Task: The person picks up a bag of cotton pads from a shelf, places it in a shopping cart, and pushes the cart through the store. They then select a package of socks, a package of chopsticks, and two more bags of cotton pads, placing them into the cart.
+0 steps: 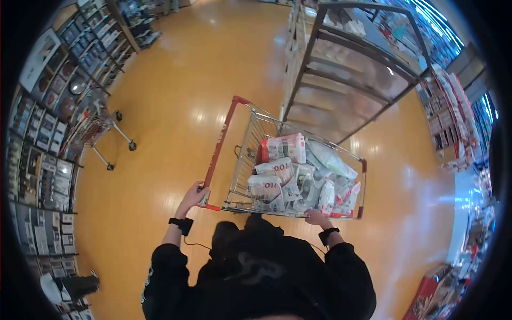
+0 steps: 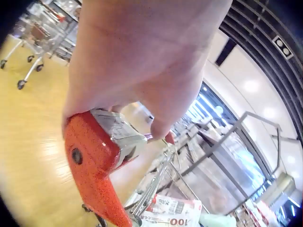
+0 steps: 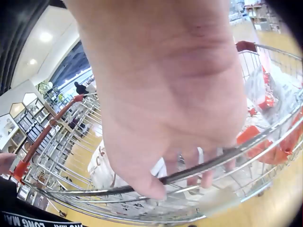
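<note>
A wire shopping cart [image 1: 242, 160] stands sideways in front of the person, with several white packages [image 1: 277, 173] printed in red inside. The left hand [image 1: 193, 197] grips the near end of the cart's red handle [image 1: 217, 149]; in the left wrist view the hand [image 2: 142, 71] wraps over the handle by its red corner piece [image 2: 92, 156]. At the near side rim, the right hand [image 1: 318, 217] holds the wire edge. The right wrist view shows that hand [image 3: 165, 109] with thumb on the near side of the metal rim [image 3: 203, 169] and fingers over it, inside the basket.
A tall metal-framed rack [image 1: 341, 80] stands just beyond the cart. Another cart [image 1: 95, 128] is at the left beside stocked shelves [image 1: 45, 133]. More shelves of goods [image 1: 445, 117] line the right. Yellow-orange floor [image 1: 176, 80] runs between them.
</note>
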Demonstrator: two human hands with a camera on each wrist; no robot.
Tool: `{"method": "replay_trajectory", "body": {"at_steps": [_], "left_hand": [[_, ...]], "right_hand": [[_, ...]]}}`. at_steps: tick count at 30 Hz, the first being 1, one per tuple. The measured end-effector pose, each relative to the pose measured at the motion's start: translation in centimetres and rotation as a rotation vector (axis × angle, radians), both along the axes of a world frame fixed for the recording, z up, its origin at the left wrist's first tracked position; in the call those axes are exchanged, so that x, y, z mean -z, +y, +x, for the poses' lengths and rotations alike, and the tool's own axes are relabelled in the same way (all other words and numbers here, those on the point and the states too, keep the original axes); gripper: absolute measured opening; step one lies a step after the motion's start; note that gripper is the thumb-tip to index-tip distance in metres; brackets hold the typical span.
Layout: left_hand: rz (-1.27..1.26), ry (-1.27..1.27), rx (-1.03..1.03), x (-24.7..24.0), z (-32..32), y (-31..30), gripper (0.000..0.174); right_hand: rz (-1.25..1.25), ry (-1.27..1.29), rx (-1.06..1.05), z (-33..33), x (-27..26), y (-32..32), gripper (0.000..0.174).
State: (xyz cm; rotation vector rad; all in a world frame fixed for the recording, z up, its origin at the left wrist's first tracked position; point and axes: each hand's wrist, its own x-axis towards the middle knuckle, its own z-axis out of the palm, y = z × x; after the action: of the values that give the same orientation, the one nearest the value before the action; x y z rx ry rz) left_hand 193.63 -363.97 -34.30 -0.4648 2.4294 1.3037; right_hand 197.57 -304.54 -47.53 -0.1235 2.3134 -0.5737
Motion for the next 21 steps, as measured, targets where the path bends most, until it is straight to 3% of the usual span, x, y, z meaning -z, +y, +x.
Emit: {"method": "replay_trajectory", "body": {"at_steps": [2, 4, 6, 7, 9, 10, 13, 17, 19, 21], "left_hand": [[0.212, -0.036, 0.209, 0.1, -1.7, -1.0, 0.07], [0.263, -0.047, 0.267, 0.0, -3.1, -1.2, 0.071], [0.229, -0.061, 0.482, 0.0, -4.4, -1.0, 0.068], [0.03, -0.09, 0.681, 0.5, -5.6, -1.0, 0.072], [0.122, -0.124, 0.807, 0.9, -6.9, -1.6, 0.08], [0.218, -0.154, 0.895, 1.3, -7.4, -2.0, 0.089], [0.176, -0.026, 1.054, 5.6, -7.4, -3.7, 0.098], [0.173, -0.03, 1.07, 11.4, -5.8, -3.8, 0.1], [0.668, -0.4, 1.041, 10.9, -6.1, -4.1, 0.092], [0.759, -0.451, 1.202, 6.8, -9.0, -5.2, 0.087]], "right_hand": [[0.14, 0.103, 0.066, 2.1, -2.7, -3.2, 0.052], [0.275, 0.218, 0.131, 2.3, -4.1, -7.0, 0.052], [0.087, 0.468, 0.295, 2.9, -5.2, -11.2, 0.049], [0.094, 0.465, 0.328, 2.9, -5.6, -13.9, 0.049], [-0.176, 0.656, 0.47, 2.5, -6.8, -19.8, 0.042], [-0.165, 0.667, 0.505, 2.2, -7.9, -23.2, 0.042], [-0.435, 0.592, 0.55, 0.7, -13.0, -33.5, 0.041], [-0.484, 0.459, 0.647, -0.1, -14.4, -45.0, 0.045], [-0.447, 0.336, 0.755, 0.3, -14.3, -48.4, 0.045], [-0.416, 0.238, 0.89, 0.5, -14.6, -50.3, 0.046]]}}
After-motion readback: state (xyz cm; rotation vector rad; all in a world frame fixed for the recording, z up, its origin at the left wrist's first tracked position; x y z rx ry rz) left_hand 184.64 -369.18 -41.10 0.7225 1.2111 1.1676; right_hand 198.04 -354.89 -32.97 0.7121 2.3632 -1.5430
